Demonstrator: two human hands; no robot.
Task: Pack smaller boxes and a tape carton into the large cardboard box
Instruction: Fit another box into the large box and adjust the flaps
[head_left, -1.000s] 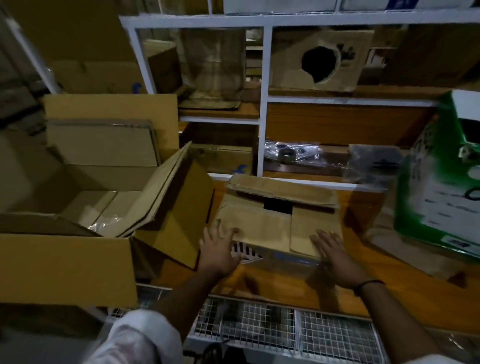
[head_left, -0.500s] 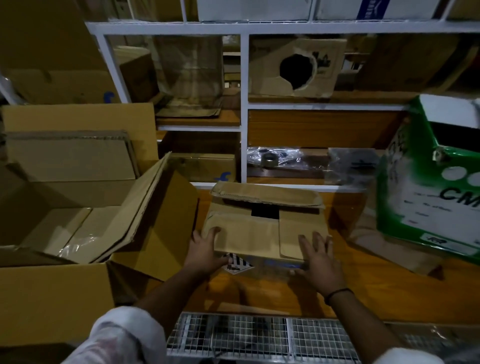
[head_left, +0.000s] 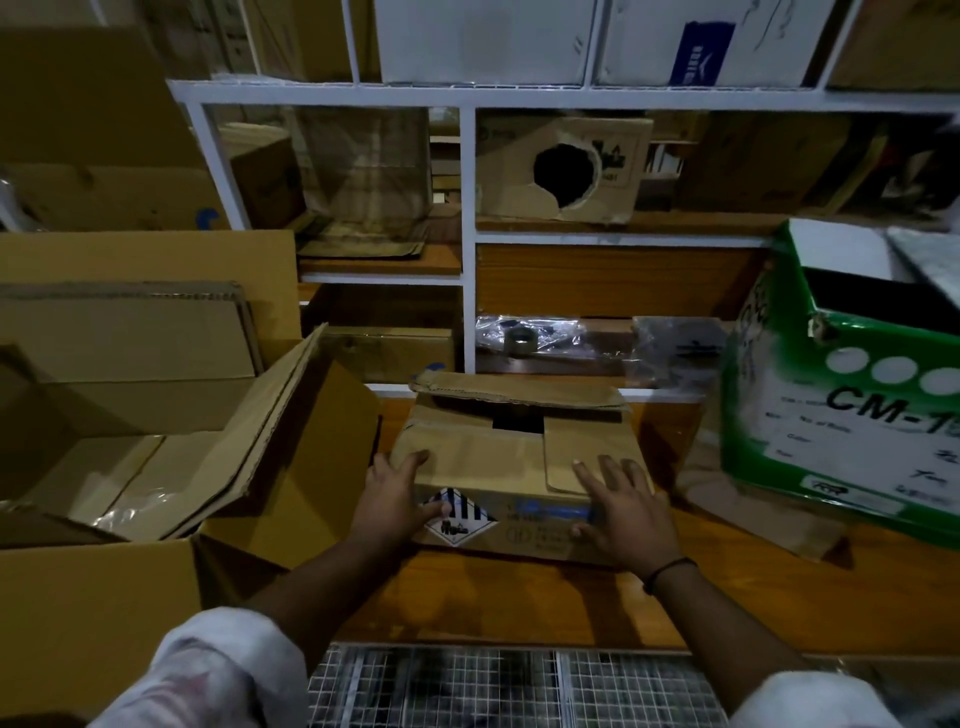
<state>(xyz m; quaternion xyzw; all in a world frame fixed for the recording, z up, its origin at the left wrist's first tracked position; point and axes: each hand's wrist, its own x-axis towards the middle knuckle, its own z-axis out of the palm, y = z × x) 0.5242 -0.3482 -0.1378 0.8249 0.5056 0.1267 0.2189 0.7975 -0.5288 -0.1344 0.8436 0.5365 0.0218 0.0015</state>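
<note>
A small brown cardboard box (head_left: 498, 457) with a black-and-white diamond label on its front sits on the wooden table (head_left: 519, 597), its top flaps loosely folded. My left hand (head_left: 392, 499) grips its near left corner, fingers over the top and thumb on the front face. My right hand (head_left: 623, 504) grips the near right corner the same way. The large cardboard box (head_left: 104, 597) stands open at the left, its flaps up and a plastic-wrapped flat box inside. A green and white carton (head_left: 852, 431) marked CM stands at the right.
A white shelf frame (head_left: 467, 234) with brown boxes rises behind the table. Plastic bags and a tape roll (head_left: 522, 340) lie on the lowest shelf. A wire mesh rack (head_left: 493, 686) runs below the table's front edge.
Both hands slid from lying flat on the small box's top to gripping its near corners, thumbs on the front face. The camera has moved closer and tilted up.
</note>
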